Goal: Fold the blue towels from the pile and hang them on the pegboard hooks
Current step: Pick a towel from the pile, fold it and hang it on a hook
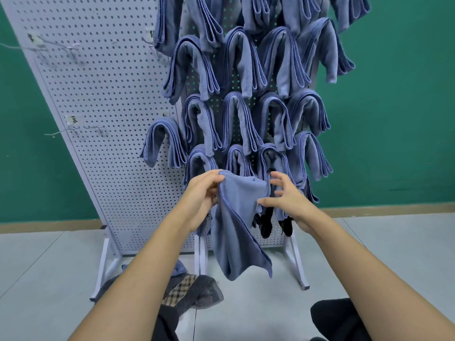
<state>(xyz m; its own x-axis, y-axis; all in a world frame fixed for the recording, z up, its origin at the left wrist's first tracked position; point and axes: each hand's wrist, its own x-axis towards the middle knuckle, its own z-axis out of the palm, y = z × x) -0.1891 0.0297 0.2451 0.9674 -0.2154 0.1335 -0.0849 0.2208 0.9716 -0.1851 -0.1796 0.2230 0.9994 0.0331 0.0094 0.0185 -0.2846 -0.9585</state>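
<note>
Pinching the top corner of a blue towel (232, 217) in our left hand (203, 195), we are letting it hang in front of the pegboard (98, 134), while our right hand (289, 196) is hovering, fingers spread, at its other edge, below rows of folded towels (236, 114) hanging there.

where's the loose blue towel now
Head view, centre: the blue towel hangs from the left hand, right hand beside it, before the lowest hung towels on the pegboard.
</note>
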